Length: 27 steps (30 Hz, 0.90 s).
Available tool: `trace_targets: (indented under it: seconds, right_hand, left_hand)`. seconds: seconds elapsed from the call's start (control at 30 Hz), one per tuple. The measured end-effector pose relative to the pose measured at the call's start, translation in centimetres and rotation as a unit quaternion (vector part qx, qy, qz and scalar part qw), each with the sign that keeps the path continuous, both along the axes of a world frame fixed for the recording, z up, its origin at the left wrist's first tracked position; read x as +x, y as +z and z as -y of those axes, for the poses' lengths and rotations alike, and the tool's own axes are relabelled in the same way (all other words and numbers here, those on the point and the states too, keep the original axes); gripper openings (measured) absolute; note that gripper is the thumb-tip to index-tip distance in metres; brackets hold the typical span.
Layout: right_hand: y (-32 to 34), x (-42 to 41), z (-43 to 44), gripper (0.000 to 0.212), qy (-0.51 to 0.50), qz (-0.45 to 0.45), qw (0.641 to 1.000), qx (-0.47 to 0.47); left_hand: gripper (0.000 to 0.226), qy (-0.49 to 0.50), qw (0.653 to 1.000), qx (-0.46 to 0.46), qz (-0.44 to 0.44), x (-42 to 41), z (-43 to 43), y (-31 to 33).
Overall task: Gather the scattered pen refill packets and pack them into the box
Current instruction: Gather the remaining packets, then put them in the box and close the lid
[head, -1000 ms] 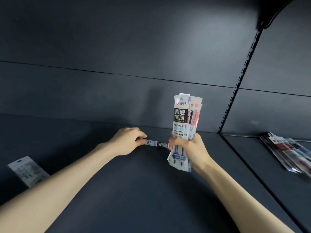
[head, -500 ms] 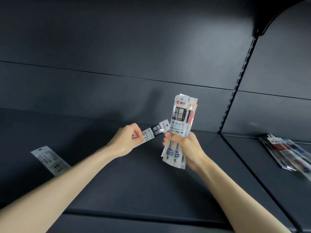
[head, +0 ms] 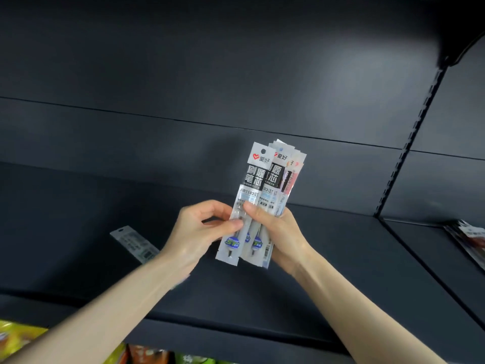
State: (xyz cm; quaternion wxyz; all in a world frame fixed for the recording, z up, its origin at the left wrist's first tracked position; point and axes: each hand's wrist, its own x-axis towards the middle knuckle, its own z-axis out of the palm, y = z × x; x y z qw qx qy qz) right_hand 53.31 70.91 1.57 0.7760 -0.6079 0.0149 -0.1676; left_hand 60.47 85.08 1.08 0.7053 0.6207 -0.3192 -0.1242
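Note:
My right hand [head: 275,227] grips an upright bundle of pen refill packets [head: 278,177] above a dark shelf [head: 341,258]. My left hand [head: 199,232] pinches the frontmost packet [head: 252,179] of that bundle at its left edge; my right thumb presses on it too. The packets are white and black with blue-labelled refills inside. One loose packet [head: 136,244] lies flat on the shelf to the left of my left wrist. A few more packets [head: 469,239] lie on the adjoining shelf at the far right. No box is in view.
The dark back wall [head: 183,74] rises behind the shelf. A slotted upright [head: 409,143] divides the two shelf bays. Colourful packaged goods [head: 15,337] show below the shelf's front edge [head: 236,334] at the bottom left.
My left hand picked a packet off the shelf, lifted it and brought it right onto the front of the bundle. The view has tilted, showing the shelf's front edge.

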Motion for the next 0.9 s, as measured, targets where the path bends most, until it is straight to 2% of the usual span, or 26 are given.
trace_targets:
  seconds: [0.13, 0.2, 0.27, 0.33, 0.37, 0.43, 0.57, 0.63, 0.7, 0.73, 0.8, 0.9]
  right_hand:
    - [-0.1, 1.9, -2.9, 0.026, -0.017, -0.021, 1.0, -0.014]
    - [-0.1, 3.1, -4.4, 0.024, -0.037, -0.024, 0.999, -0.01]
    - [-0.1, 4.2, -5.9, 0.023, -0.057, -0.03, 0.998, -0.013]
    - [-0.4, 5.2, -7.2, 0.019, -0.075, -0.033, 0.996, -0.023]
    - [-0.6, 5.5, -7.7, 0.016, -0.085, -0.035, 0.995, -0.029]
    - [-0.8, 5.9, -8.4, 0.012, -0.099, -0.037, 0.993, -0.043]
    - [-0.9, 5.9, -9.2, 0.015, -0.112, -0.041, 0.991, -0.056]
    - [-0.8, 6.1, -9.4, 0.011, -0.123, -0.031, 0.99, -0.054]
    - [-0.5, 6.4, -9.4, 0.007, -0.132, -0.018, 0.99, -0.052]
    - [-0.3, 6.6, -9.4, 0.006, -0.134, -0.016, 0.989, -0.055]
    - [-0.1, 7.1, -9.4, 0.007, -0.13, -0.02, 0.989, -0.065]
    - [-0.1, 8.5, -9.8, 0.008, -0.127, -0.028, 0.989, -0.064]
  left_hand:
    - [0.018, -0.004, 0.998, 0.041, 0.038, 2.8, -3.4, -0.1]
    - [0.029, -0.015, 0.987, 0.122, 0.099, 5.4, -5.8, -0.1]
    - [0.036, -0.06, 0.94, 0.263, 0.208, 8.9, -8.3, -0.3]
    - [0.041, -0.139, 0.866, 0.389, 0.281, 11.9, -10.3, -0.5]
    - [0.043, -0.175, 0.838, 0.422, 0.298, 12.9, -11.0, -0.6]
    - [0.041, -0.216, 0.816, 0.427, 0.325, 14.3, -11.5, -0.8]
    - [0.024, -0.249, 0.822, 0.394, 0.327, 14.9, -11.4, -0.5]
    - [0.015, -0.268, 0.813, 0.405, 0.32, 15.7, -11.8, -0.5]
    - [0.014, -0.238, 0.81, 0.416, 0.338, 17.1, -12.5, -0.5]
    - [0.015, -0.205, 0.821, 0.411, 0.34, 17.9, -12.9, -0.5]
    - [0.015, -0.139, 0.875, 0.352, 0.301, 18.8, -13.2, -0.6]
    - [0.01, -0.093, 0.967, 0.195, 0.139, 17.8, -12.4, 0.2]
